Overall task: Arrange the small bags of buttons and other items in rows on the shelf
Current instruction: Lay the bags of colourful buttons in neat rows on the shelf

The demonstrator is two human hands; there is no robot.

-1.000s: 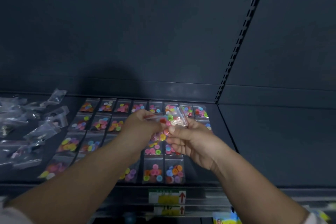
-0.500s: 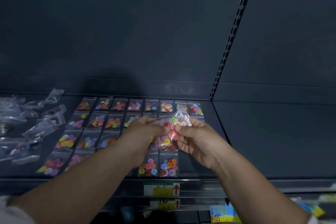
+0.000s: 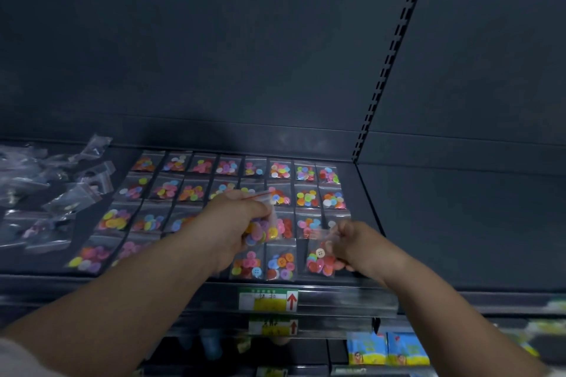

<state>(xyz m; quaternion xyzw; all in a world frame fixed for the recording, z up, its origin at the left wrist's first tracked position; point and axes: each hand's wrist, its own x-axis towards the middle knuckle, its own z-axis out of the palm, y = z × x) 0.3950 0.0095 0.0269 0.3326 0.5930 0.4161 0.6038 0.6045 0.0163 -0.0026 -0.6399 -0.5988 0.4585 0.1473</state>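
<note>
Dark shelf (image 3: pixel 398 223) at chest height, back panel above it. Button bags (image 3: pixel 226 190) lie flat in a grid of four rows across the shelf middle, packed edge to edge. Loose clear bags (image 3: pixel 49 193) heaped at 9 o'clock of the grid, contents dark and too blurred to tell.

Left hand (image 3: pixel 235 223) hovers over the grid centre, fingers closed around a bag (image 3: pixel 263 228) of mixed yellow, pink and blue buttons; its red zip strip pokes out at 12 o'clock of the knuckles. May be more than one bag in that grip, view too soft to say.

Right hand (image 3: pixel 352 242) is at 3 o'clock of the left, well apart from it, low over the front row. Fingers pinched on the right edge of a red-button bag (image 3: pixel 321 257), which sits at the right end of the front row, just beside the bag at its 9 o'clock. Cannot tell whether it lies fully flat on the shelf or is a little lifted.

Price tag (image 3: pixel 268 300) with red arrow on the shelf's front rail, at 6 o'clock of the grid. A second tag (image 3: pixel 271 327) sits on the rail below. Yellow-blue packets (image 3: pixel 387 349) on the lower shelf at 5 o'clock.
</note>
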